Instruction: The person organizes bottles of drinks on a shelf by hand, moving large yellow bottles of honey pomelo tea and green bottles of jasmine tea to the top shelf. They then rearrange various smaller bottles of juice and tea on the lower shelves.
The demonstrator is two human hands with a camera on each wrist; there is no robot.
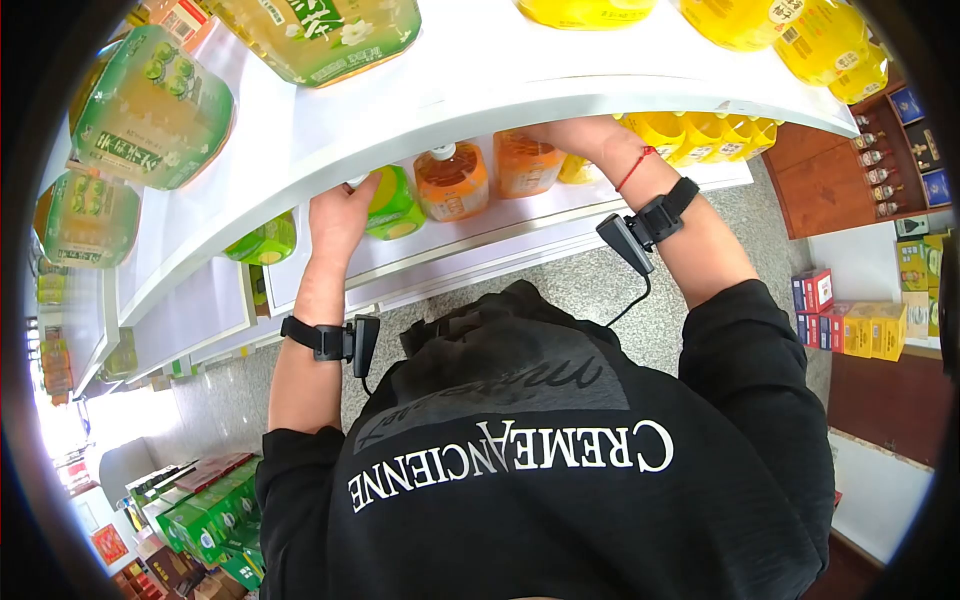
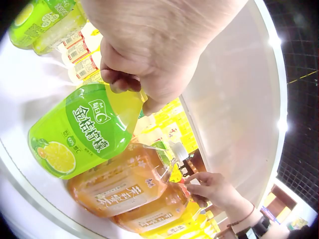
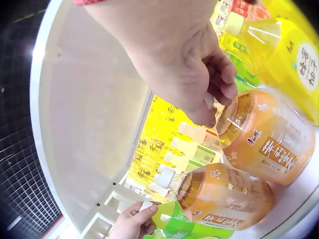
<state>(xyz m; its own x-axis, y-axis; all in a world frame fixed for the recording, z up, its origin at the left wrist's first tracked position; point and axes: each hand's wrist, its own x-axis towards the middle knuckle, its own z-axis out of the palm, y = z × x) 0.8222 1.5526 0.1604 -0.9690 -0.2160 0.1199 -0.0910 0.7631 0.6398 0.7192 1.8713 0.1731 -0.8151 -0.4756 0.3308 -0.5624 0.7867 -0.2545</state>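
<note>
Under the curved upper shelf, my left hand [image 1: 338, 218] grips the neck of a green-labelled kumquat lemon drink bottle [image 2: 82, 129]. The bottle stands upright in the front row, its cap covered by my fingers. Two orange tea bottles stand beside it, the nearer one [image 1: 452, 183] touched by neither hand. At the farther orange tea bottle [image 3: 271, 142], my right hand [image 3: 174, 59] pinches the cap with curled fingers and thumb. In the head view the shelf edge hides those fingertips. A yellow honey drink bottle [image 3: 294, 59] is just past it.
The upper shelf's front edge [image 1: 460, 97] curves low over both wrists. On it stand large green-labelled bottles [image 1: 155, 110] and yellow bottles [image 1: 735, 20]. Rows of smaller bottles [image 3: 192, 142] fill the space behind the front row. Stacked boxes [image 1: 850, 320] are at the right.
</note>
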